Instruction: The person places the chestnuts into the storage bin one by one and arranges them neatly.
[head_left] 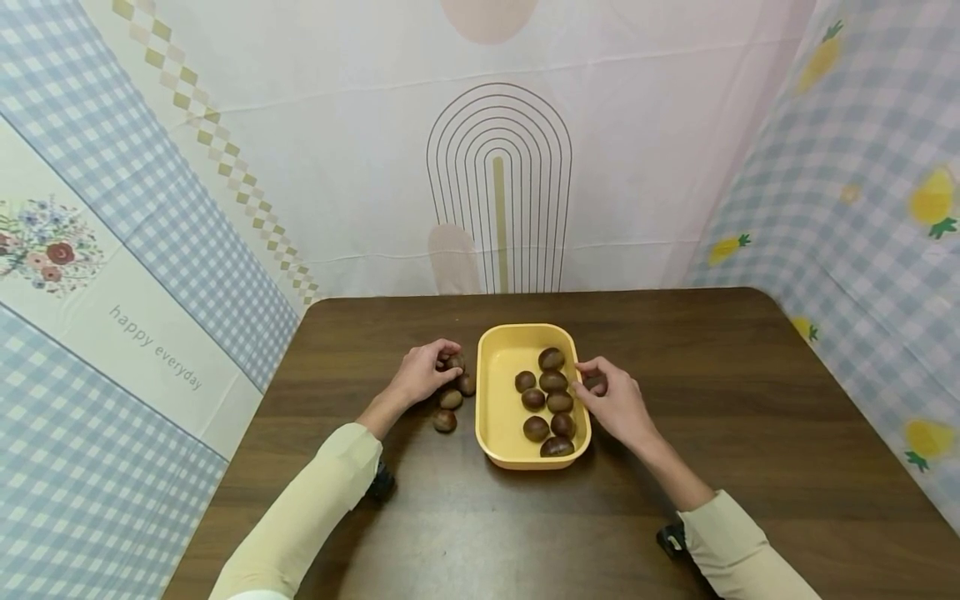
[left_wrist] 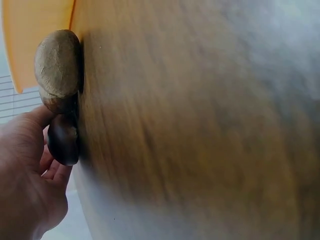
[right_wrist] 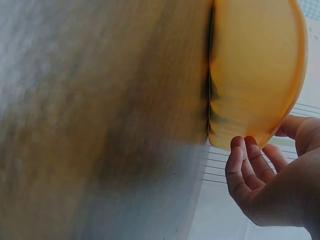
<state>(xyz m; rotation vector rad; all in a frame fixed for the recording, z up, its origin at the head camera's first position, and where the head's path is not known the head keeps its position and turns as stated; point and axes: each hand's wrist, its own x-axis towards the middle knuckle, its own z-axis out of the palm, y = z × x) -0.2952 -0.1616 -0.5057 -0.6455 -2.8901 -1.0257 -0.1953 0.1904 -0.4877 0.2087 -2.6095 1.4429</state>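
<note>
In the head view, my left hand [head_left: 422, 371] is at a small group of brown chestnuts left of a yellow tray, with thumb and fingers around one chestnut [head_left: 455, 362]. The left wrist view shows a dark chestnut [left_wrist: 63, 140] against the fingers and a paler chestnut [left_wrist: 57, 64] in front. Two more, a chestnut [head_left: 451, 399] and a darker chestnut [head_left: 445, 421], lie nearer the front. My right hand [head_left: 617, 402] holds the right rim of the yellow tray [head_left: 493, 417], fingers against its outer wall. Several chestnuts [head_left: 553, 382] rest in the tray's right half.
All of this stands on a dark brown wooden table [head_left: 480, 533]. Behind the table hangs a pale cloth [head_left: 360, 183] with arch lines, and checked cloths [head_left: 862, 275] cover the sides. A black device [head_left: 672, 540] sits at the right wrist.
</note>
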